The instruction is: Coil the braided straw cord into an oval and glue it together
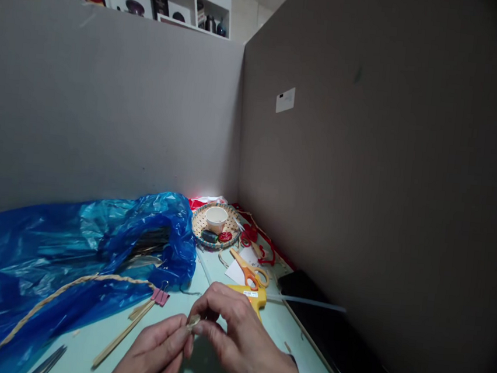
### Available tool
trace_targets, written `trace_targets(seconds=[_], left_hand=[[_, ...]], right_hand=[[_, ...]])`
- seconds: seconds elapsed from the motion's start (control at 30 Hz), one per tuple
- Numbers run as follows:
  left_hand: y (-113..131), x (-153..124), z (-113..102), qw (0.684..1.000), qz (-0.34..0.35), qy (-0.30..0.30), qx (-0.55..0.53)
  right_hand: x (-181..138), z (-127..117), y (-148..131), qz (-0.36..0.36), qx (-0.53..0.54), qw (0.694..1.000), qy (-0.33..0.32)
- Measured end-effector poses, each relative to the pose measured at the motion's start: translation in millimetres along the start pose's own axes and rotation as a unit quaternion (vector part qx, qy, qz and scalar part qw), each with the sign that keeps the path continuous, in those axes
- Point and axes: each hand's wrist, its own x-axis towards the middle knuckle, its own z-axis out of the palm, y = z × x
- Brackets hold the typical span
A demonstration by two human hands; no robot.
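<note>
My left hand [156, 347] and my right hand [238, 341] meet low in the middle of the view, over a pale green table [97, 336]. Both pinch the same small pale strip piece [194, 321] between thumb and fingertips. A braided straw cord [66, 292] curves across the blue plastic bag [49, 249] to a pink binder clip [160, 296]. Flat straw strips [122, 333] run from the clip toward my left hand.
Orange-handled scissors [249, 271] and a yellow glue gun [255, 297] lie just beyond my right hand. A woven tray [201, 220] holds a white cup [216, 217]. Red cord [260, 243] lies by the grey partition [362, 191]. A black flat object [327, 329] lies along the right side. Metal blades [49, 362] show bottom left.
</note>
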Motion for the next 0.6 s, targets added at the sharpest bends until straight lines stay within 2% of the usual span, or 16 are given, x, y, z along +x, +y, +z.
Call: trace_targets(seconds=[0.23,0.4,0.6], left_hand=[[1.6,-4.9,-1.5,1.000,-0.014,-0.028,0.003],[6.9,-13.3,0.4,1.000,-0.006,-0.011,0.007],[6.8,-10.7,2.4,1.000,0.013,0.003,0.026]], right_hand=[[-3.0,2.0,3.0,-0.040,-0.054,0.998,-0.004],[-2.0,-2.6,-1.0,-0.019,-0.061,0.998,-0.017],[-0.2,-5.8,-2.8,0.004,-0.046,0.999,-0.020]])
